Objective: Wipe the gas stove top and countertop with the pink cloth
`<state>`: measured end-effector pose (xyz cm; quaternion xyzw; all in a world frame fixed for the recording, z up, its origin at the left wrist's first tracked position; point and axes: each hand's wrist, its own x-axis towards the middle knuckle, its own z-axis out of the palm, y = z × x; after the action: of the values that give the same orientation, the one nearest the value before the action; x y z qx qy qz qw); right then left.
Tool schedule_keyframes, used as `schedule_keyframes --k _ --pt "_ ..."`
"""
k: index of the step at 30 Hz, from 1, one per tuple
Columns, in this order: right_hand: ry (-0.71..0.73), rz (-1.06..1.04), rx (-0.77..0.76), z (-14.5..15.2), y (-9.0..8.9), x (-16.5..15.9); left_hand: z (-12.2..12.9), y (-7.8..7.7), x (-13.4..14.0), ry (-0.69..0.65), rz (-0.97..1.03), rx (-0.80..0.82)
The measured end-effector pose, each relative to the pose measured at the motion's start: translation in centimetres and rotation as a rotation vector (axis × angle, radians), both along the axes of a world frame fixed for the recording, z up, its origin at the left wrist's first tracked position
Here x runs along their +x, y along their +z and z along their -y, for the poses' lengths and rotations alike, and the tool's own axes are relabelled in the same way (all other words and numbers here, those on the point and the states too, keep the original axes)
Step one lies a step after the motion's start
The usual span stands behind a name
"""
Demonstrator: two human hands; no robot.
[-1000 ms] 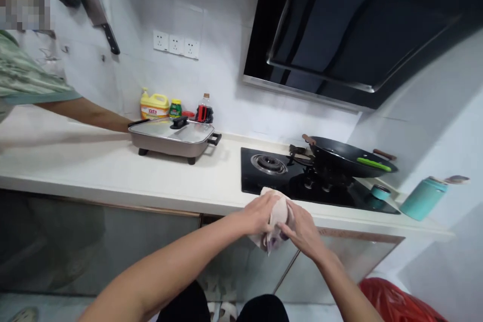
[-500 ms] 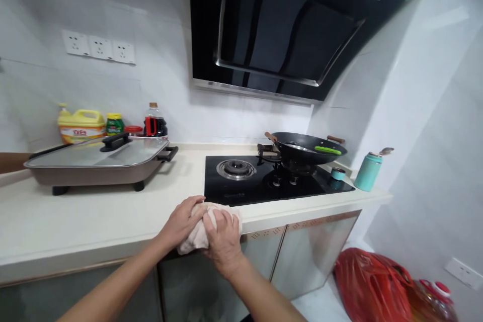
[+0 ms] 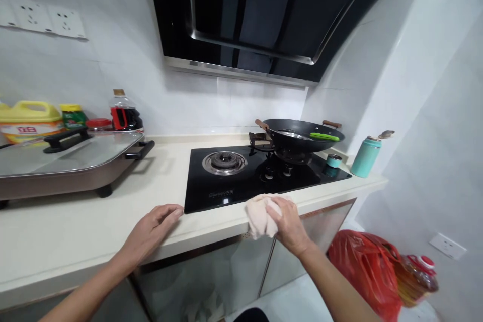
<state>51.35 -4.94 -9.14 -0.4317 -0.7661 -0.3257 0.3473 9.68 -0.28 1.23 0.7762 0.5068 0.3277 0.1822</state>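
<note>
My right hand (image 3: 289,224) is closed on a pale pink cloth (image 3: 260,215), which lies over the counter's front edge just before the gas stove (image 3: 241,191). Part of the cloth hangs down past the edge. My left hand (image 3: 154,227) rests on the cream counter (image 3: 158,176) with nothing in it, its fingers stretched toward the stove's front left corner. On the stove's right burner sits a black wok (image 3: 302,143) with wooden handles and a bright green-handled utensil (image 3: 324,137) in it. The left burner (image 3: 225,162) is bare.
An electric pan (image 3: 75,171) with a glass lid stands left, before a yellow jug (image 3: 32,121) and a dark sauce bottle (image 3: 126,113). A teal flask (image 3: 366,158) and its cup (image 3: 334,160) are right. A red bag (image 3: 366,266) and an oil jug (image 3: 417,279) lie below. The range hood (image 3: 256,15) overhangs.
My right hand has moved right along the counter edge with the cloth. My left hand has let go of the cloth and now rests on the counter farther left. The view has shifted right.
</note>
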Motion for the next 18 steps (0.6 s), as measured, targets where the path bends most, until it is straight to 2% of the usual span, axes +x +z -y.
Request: schedule_keyframes --k 7,10,13,16,18 --pt "-0.143 -0.016 -0.065 -0.1 -1.6 11.3 -0.9 -0.4 0.6 -0.074 -0.157 0.099" --pt "-0.219 -0.07 -0.107 0.2 -1.7 15.5 -1.0 -0.4 1.1 -0.105 -0.211 0.12" --pt "-0.241 -0.084 -0.205 1.1 -0.9 17.8 -1.0 -0.6 1.4 -0.105 -0.245 0.135" --pt "-0.242 -0.124 -0.328 2.5 0.1 18.3 -1.0 -0.9 1.3 -0.106 -0.25 0.145" --pt "-0.287 -0.224 -0.354 3.6 1.0 18.7 -1.0 -1.1 1.3 -0.111 -0.255 0.151"
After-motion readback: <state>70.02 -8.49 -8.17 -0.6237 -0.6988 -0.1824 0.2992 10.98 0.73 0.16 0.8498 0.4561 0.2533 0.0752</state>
